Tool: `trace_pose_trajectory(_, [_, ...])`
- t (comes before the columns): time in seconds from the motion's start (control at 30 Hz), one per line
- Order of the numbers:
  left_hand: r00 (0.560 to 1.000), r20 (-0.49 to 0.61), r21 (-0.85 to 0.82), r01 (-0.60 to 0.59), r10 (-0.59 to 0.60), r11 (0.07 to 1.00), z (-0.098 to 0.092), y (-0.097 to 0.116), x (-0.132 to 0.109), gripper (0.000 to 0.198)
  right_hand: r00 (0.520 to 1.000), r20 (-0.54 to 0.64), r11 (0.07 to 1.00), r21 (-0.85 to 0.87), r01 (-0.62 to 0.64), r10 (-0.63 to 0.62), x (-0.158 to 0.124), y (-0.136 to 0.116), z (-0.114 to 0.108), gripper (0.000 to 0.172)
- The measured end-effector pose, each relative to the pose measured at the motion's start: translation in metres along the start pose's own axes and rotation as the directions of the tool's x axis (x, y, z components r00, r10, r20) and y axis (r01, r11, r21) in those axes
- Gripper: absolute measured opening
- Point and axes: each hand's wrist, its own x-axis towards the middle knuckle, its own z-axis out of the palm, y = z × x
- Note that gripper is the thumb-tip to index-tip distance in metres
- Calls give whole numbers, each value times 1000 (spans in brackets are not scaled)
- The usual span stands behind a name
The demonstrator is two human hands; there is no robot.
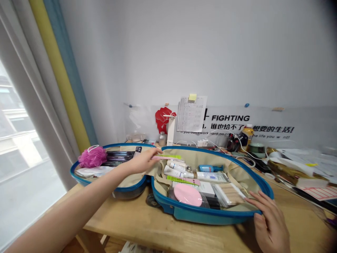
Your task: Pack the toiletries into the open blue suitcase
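Observation:
An open blue suitcase (210,216) with a beige lining lies on the table. My left hand (143,161) reaches over its hinge side, fingers closed on a slim pink-and-green packet (170,157). A similar pink-and-green packet (185,180) lies below, among white tubes (176,172). Around them are a blue bottle (209,168), a pink oval pad (187,195) in clear wrap and a bag of cotton swabs (229,194). My right hand (270,216) rests at the right rim with its fingers extended, fingertips by the swabs. A purple bath puff (92,156) and a pack of dark brushes (119,157) fill the left half.
Behind the suitcase stand a white desk lamp (171,131), a small glass jar (162,138) and a yellow-labelled bottle (247,134). Cables and papers (297,158) crowd the right side of the wooden table (147,230). Curtains (52,77) hang at the left.

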Motion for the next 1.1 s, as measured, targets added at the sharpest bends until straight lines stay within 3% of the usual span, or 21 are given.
trace_pose_trajectory(0.1, [980,146,59,-145,135,988,31,35,20,31,1000,0,1000,4,3,-3,1,-1,-1,28])
trace_pose_trajectory(0.27, [940,330,234,-165,81,958,73,58,39,33,1000,-7,1000,7,15,-15,1,-2,-1,28])
trace_pose_trajectory(0.6, [918,395,325,-180,39,928,82,57,40,36,1000,-7,1000,11,10,-10,1,-4,0,27])
trace_pose_trajectory(0.73, [935,353,320,-168,47,932,71,59,39,39,1000,-3,1000,7,7,-7,1,-3,0,28])
trace_pose_trajectory(0.87, [981,191,301,-101,44,948,34,43,31,33,1000,-1,1000,5,12,-12,-1,-1,1,29])
trace_pose_trajectory(0.93, [998,67,288,-19,0,957,10,23,21,33,1000,-6,1000,7,8,-8,-1,-1,1,29])
trace_pose_trajectory(1.0, [993,2,337,113,-121,935,-9,-4,6,36,1000,1,1000,8,4,-4,0,-2,0,28])
trace_pose_trajectory(1.1, [941,57,475,267,-332,838,-24,-49,-22,36,1000,8,1000,7,5,-5,1,-4,-1,27])
